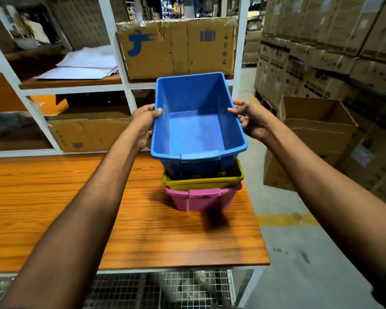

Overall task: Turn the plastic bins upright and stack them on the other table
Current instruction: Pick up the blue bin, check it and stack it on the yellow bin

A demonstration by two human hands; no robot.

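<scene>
While the blue bin (198, 121) sits upright, partly nested in the yellow bin (203, 178) atop the pink bin (202, 198) on the wooden table (76, 197), the left hand (144, 121) and right hand (252, 121) each grip a side rim, thumbs hooked inside.

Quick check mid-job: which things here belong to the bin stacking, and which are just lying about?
Job: blue bin, gripped by left hand and right hand; olive bin; pink bin; wooden table.
Lying about: open carton; taped carton; white sheets.
</scene>
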